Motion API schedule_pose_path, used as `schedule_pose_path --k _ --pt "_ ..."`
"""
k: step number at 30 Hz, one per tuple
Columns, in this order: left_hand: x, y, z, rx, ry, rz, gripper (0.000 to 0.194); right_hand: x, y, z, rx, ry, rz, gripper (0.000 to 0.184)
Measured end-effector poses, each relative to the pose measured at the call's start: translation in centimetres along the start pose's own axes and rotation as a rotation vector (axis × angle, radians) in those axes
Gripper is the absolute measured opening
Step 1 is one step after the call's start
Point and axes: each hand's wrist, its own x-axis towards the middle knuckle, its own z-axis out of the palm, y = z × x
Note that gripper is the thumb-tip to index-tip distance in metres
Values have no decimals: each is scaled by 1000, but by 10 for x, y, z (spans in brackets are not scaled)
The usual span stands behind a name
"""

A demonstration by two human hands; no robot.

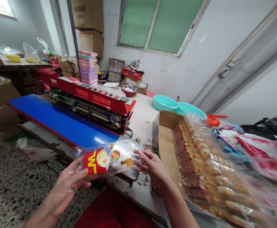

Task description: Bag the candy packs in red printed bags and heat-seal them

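Note:
Both my hands hold one clear plastic packet (pixel 110 156) level in front of me. Inside it are a red fry-box toy with a yellow arch, a fried-egg piece and small round candies. My left hand (pixel 68 185) grips the packet's left end under the red toy. My right hand (pixel 151 164) pinches its right end. The packet hangs just before the near end of the blue conveyor belt (pixel 57 118) of a red sealing machine (pixel 91 96).
A cardboard box (pixel 167 126) on my right holds several rows of similar filled packets (pixel 207 167). Two teal basins (pixel 174 106) sit behind it on the white table. Stacked purple boxes (pixel 88 66), a metal bowl (pixel 129 90) and cartons stand at the back. Loose wrappers lie far right.

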Motion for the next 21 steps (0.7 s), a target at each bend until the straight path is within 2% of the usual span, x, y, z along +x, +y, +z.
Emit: schedule_pose_path --k 3,6,9,12,16,21 --pt "4 3 -3 24 24 -28 81 9 0 1 -60 -98 53 49" --pt "7 10 -1 44 30 -46 86 13 -4 0 -103 -99 83 49" --pt "10 19 4 76 26 -30 83 14 -14 0 -71 -111 123 46" --pt "15 24 7 115 53 -38 74 18 -24 -1 15 -51 164 52" --pt "25 21 2 193 138 -44 65 24 -30 -9 -44 79 166 57" --pt "36 17 -5 310 236 -58 51 27 -29 -23 -154 90 178 59"
